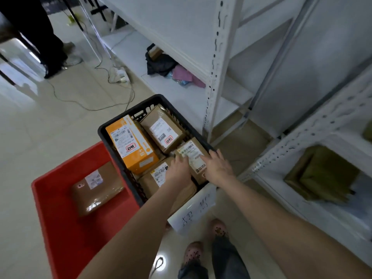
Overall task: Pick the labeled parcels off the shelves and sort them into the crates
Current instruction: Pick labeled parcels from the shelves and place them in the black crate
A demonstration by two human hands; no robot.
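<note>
The small brown parcel [191, 153] lies at frame centre, in the right side of the black crate [129, 113]. Our right grip [216, 166] rests on it with fingers spread flat. Our left grip [179, 168] touches its left edge, too blurred to tell whether it pinches. An orange parcel [132, 146] lies beside it. The red crate [60, 228], lower left, holds 1 flat brown parcel [96, 188]. White shelves [219, 67] stand right.
</note>
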